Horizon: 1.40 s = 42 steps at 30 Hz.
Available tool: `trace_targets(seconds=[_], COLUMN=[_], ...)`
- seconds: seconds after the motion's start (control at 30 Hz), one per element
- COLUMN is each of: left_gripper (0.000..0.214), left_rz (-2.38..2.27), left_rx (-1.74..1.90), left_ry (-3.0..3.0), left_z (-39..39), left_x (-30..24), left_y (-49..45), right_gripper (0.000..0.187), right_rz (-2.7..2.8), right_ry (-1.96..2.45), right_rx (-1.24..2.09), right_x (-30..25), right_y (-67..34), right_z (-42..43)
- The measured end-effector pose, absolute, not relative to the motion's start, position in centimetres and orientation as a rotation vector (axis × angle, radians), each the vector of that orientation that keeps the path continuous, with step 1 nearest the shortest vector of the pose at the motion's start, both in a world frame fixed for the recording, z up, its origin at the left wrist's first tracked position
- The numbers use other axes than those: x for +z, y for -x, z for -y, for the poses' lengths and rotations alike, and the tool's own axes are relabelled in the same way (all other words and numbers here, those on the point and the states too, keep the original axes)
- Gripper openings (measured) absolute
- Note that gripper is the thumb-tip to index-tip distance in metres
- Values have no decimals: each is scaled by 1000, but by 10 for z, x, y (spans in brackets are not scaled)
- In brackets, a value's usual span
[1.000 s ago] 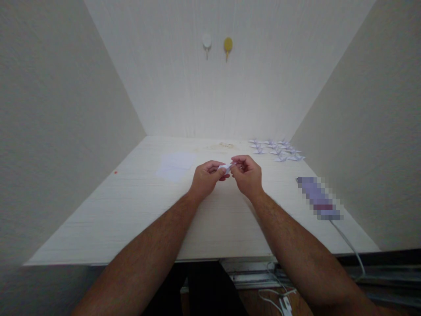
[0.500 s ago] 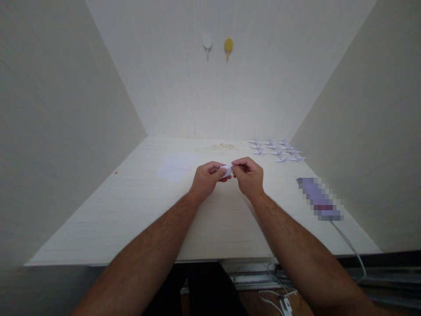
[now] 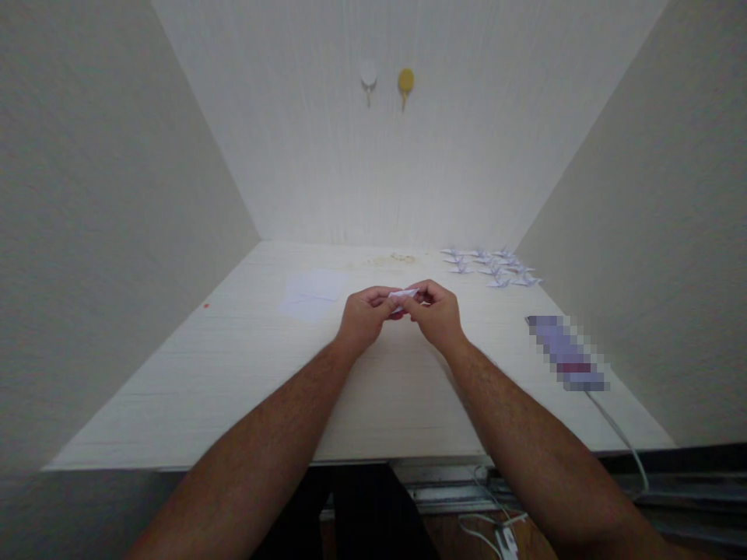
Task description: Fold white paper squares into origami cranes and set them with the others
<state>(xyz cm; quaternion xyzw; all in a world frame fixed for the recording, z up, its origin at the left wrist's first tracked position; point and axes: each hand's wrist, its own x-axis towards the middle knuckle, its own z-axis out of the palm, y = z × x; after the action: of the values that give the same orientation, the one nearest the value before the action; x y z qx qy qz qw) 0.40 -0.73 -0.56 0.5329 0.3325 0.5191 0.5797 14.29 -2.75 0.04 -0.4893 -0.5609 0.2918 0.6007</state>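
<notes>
A small folded piece of white paper (image 3: pixel 404 295) is held between both hands above the middle of the table. My left hand (image 3: pixel 365 317) pinches its left side, thumb on top and fingers beneath. On the other side my right hand (image 3: pixel 435 313) grips the paper too, its thumb close to the left thumb. The fingers cover much of the paper, so its full shape is hidden. Several folded paper cranes (image 3: pixel 493 268) stand in rows at the back right of the table. Flat white paper sheets (image 3: pixel 312 294) lie left of my hands.
The white table (image 3: pixel 233 373) has walls on the left, right and back. A blurred-out flat device (image 3: pixel 563 354) with a white cable (image 3: pixel 618 429) lies at the right. Two hooks, one white (image 3: pixel 368 75) and one yellow (image 3: pixel 405 80), are on the back wall.
My right hand has moved slightly left, bringing its thumb onto the paper beside the left thumb. The paper now looks flatter and longer. My left hand has barely moved.
</notes>
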Motion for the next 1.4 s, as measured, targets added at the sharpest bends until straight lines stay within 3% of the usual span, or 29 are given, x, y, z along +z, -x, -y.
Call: trace_targets(seconds=[1.4], left_gripper=[33], left_rz=[-867], left_rx=[1280], left_ry=[-1299], left_z=[5], left_x=[-6], left_y=[-2], right_gripper=[21], right_rz=[1237], right_ry=[1040], right_rx=[875], right_x=[-4], right_y=[-145], right_z=[24])
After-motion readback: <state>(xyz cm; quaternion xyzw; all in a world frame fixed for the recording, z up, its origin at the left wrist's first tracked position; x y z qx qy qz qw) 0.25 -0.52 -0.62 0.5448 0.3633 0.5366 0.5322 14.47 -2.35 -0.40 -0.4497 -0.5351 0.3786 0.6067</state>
